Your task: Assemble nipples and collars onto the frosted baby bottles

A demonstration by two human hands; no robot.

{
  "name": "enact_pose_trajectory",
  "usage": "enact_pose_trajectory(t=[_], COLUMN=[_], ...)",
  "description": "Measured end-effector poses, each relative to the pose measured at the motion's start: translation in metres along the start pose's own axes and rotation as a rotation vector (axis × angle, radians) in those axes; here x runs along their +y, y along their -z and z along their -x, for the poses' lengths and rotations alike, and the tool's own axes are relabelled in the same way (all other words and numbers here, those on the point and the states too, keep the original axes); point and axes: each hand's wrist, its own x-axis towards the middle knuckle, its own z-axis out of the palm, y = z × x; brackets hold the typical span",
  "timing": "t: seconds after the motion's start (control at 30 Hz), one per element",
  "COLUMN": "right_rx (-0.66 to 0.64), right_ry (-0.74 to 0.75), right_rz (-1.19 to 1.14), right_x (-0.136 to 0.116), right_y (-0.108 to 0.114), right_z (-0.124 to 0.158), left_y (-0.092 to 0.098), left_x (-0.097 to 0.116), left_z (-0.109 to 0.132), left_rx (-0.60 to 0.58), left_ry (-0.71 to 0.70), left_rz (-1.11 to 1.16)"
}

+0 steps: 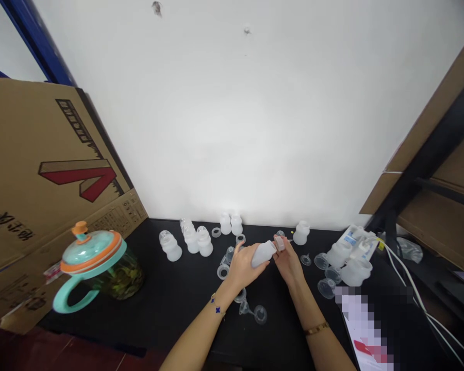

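Loose clear funnel parts (251,309) lie on the table (170,304) just below both wrists, easy to sweep off. Left hand (243,265) is clamped on the frosted bottle (263,253), held sideways; right hand (288,260) pinches its cap end (279,242): a slip knocks the upright bottles (193,239) beyond

Two hands (243,265), one jug (96,268), one cardboard box (42,170).

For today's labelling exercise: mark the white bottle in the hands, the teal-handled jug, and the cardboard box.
white bottle (263,254), head view, middle of its body.
teal-handled jug (90,251), head view, on its lid.
cardboard box (31,170), head view, on its printed side.
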Motion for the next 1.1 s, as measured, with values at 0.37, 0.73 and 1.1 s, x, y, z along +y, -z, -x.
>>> enact_pose_trajectory(t=[0.37,0.73,1.1], right_rx=[-0.011,0.018,0.011], right_ry=[0.021,0.027,0.064], right_rz=[0.011,0.036,0.026], right_x=[-0.001,-0.001,0.003], right_y=[-0.001,-0.005,-0.009], right_z=[0.001,0.004,0.005], left_y=[-0.002,-0.002,-0.001], left_x=[0.001,0.002,0.001], left_z=[0.001,0.001,0.0], left_rx=[-0.038,-0.035,-0.042], left_ry=[0.003,-0.016,-0.001], left_rz=[0.019,0.018,0.002])
